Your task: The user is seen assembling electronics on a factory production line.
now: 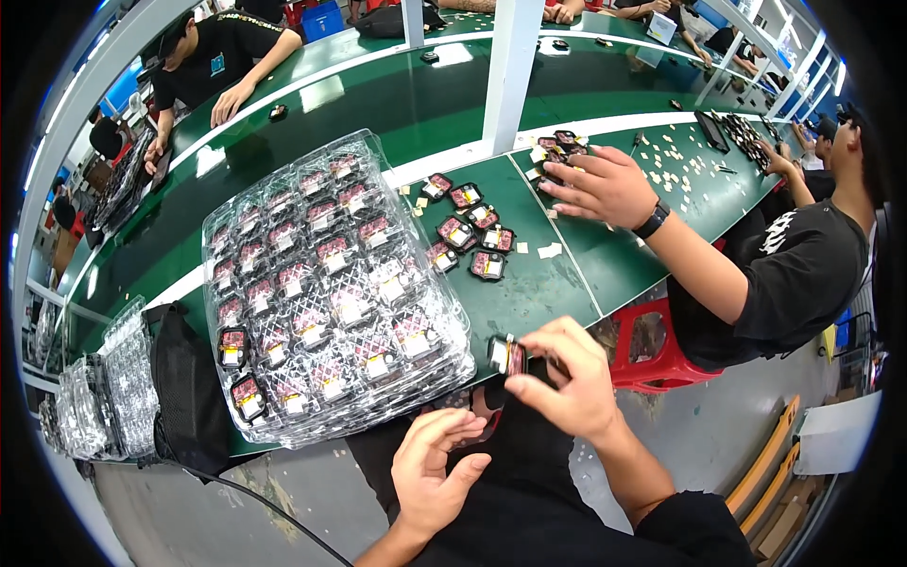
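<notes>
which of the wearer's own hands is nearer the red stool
Right. The right hand, holding a small black device, appears just left of the red stool; the left hand is farther left and lower in the picture.

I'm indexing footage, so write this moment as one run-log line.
right hand: holds small black device | left hand: empty, partly curled | stacked clear trays: left of loose devices | co-worker's hand: over more devices

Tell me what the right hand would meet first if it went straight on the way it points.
The right hand, leading with its small black boxy device, would probably meet the stack of clear plastic trays first, at its right edge; depth is unclear, so it might pass above.
</notes>
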The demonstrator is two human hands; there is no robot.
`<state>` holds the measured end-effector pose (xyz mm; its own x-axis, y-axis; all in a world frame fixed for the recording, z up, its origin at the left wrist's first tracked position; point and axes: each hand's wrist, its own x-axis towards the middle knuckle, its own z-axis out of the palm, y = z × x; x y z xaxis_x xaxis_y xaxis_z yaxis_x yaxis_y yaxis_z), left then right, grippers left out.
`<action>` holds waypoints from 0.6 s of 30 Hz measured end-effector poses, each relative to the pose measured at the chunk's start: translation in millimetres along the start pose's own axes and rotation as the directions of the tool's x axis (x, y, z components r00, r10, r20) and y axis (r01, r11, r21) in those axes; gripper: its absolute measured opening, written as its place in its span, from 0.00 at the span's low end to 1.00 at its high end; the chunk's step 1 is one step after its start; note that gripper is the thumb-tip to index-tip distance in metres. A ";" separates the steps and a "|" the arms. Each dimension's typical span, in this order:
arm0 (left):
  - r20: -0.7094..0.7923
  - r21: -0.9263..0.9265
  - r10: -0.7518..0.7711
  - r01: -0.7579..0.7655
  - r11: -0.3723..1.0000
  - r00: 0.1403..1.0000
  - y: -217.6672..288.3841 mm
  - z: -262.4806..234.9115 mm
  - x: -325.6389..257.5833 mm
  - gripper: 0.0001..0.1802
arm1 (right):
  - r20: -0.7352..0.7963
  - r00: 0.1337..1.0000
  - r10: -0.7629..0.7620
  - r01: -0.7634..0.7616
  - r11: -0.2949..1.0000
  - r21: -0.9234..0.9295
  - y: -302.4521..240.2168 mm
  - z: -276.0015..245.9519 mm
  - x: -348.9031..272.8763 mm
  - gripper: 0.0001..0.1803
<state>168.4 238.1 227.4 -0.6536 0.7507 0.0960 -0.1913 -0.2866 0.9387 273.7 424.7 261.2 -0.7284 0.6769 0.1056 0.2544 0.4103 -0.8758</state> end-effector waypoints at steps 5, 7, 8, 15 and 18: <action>0.078 -0.185 -0.066 0.079 0.980 0.995 0.2 -4.2 9.8 0.37 | 0.195 0.964 -0.183 0.160 0.979 0.130 -19.5 13.6 -33.3 0.27; 0.102 -0.053 -0.035 0.040 0.998 0.994 -2.4 -12.1 8.2 0.38 | 0.254 0.942 -0.220 0.184 0.970 0.156 -15.6 16.3 -35.9 0.33; 0.097 -0.050 -0.038 0.043 0.998 0.995 -2.4 -11.8 8.8 0.38 | 0.258 0.941 -0.219 0.181 0.970 0.162 -17.7 13.8 -35.1 0.33; -0.101 -0.287 -0.161 0.127 0.950 0.982 1.3 -5.0 4.9 0.42 | 0.273 0.929 -0.251 0.272 0.961 -0.042 -22.2 14.5 -39.6 0.35; -0.056 -0.360 -0.121 0.093 0.928 0.991 -2.1 -8.5 3.0 0.37 | 0.087 0.895 -0.437 0.446 0.875 -0.190 -16.7 23.7 -39.1 0.27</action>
<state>160.6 235.9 223.0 -0.6657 0.7453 -0.0374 -0.5020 -0.4101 0.7615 282.8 376.9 260.5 -0.8185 0.3737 0.4364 0.0191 0.7768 -0.6294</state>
